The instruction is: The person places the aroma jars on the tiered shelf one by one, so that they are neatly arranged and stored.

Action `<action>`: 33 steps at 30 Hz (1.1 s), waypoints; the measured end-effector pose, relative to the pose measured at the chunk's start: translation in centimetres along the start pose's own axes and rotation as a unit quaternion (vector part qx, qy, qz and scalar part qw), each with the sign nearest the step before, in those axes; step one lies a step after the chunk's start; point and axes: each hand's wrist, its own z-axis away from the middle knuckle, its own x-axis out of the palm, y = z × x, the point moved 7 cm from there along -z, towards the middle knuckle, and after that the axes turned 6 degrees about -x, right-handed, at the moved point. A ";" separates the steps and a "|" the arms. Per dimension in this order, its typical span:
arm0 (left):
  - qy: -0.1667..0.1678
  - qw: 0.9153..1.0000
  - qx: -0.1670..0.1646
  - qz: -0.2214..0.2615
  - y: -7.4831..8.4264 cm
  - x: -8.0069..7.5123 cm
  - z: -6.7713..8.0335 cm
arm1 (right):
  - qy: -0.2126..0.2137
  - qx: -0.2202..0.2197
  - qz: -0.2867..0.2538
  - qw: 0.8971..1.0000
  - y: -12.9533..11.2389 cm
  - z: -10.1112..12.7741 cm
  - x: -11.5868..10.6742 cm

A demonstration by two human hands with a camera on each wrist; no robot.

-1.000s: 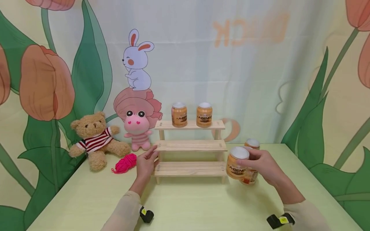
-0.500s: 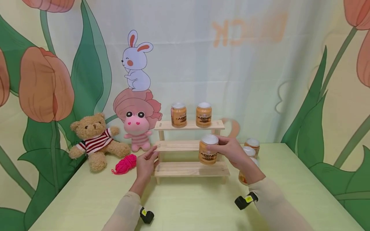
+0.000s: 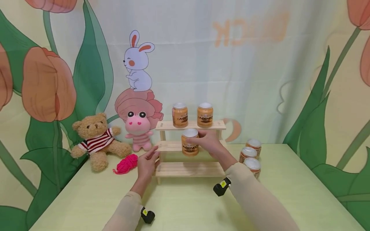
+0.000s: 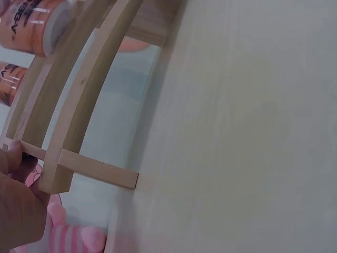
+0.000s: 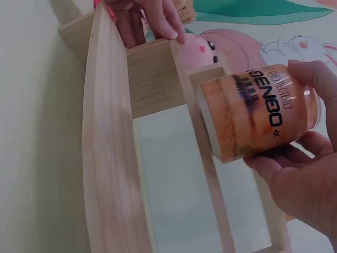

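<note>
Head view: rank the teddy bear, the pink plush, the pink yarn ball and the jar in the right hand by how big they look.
1. teddy bear, clearly largest
2. pink plush
3. jar and pink yarn ball: they look about alike, and the right hand hides part of the jar, so I won't rank them.

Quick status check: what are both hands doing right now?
Right hand grips an orange jar at the wooden rack, middle tier. Left hand touches the rack's left end. Nothing blocking that tier.
</note>
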 end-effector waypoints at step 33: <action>-0.009 1.000 0.003 0.017 0.2 -0.1 -0.1 | 0.021 0.029 -0.032 0.999 0.6 -3.5 2.6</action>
